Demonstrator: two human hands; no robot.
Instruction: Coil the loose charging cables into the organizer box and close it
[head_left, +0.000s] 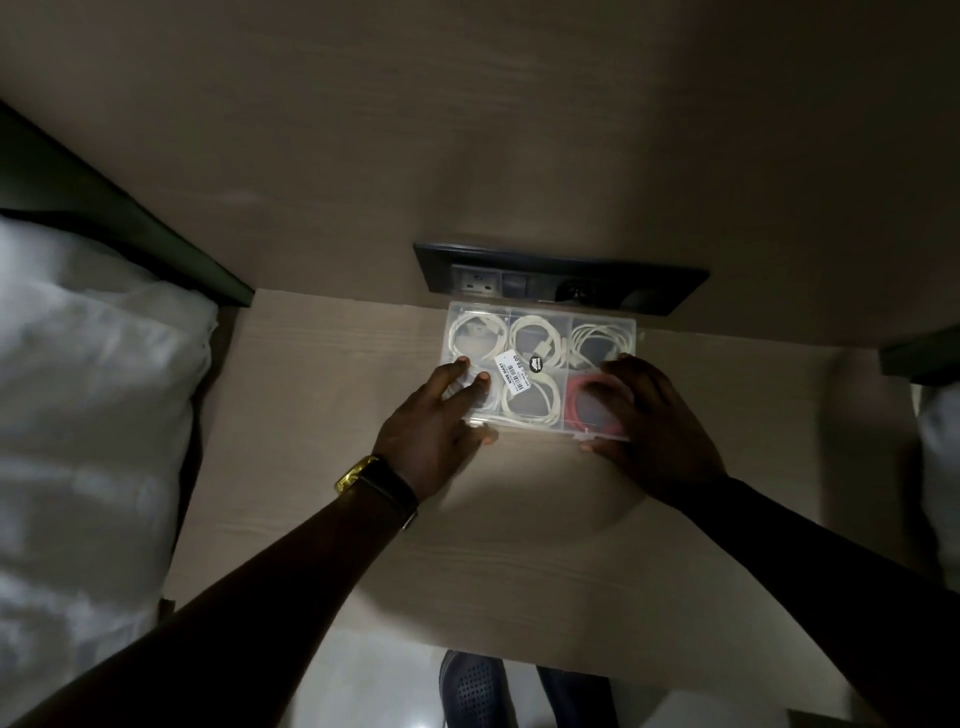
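Price sticker on box lid: "59.00", rest illegible.

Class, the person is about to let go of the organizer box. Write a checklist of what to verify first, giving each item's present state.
1. Lid down over the box: ok, label sits flat on top.
2. White cables coiled in compartments: ok.
3. Red cable inside its compartment: ok.
4. Front latch snapped: cannot tell, too blurred.
5. Left hand and right hand pressing the lid: ok, both rest on it.
6. No cable loose on the table: ok, none in view.
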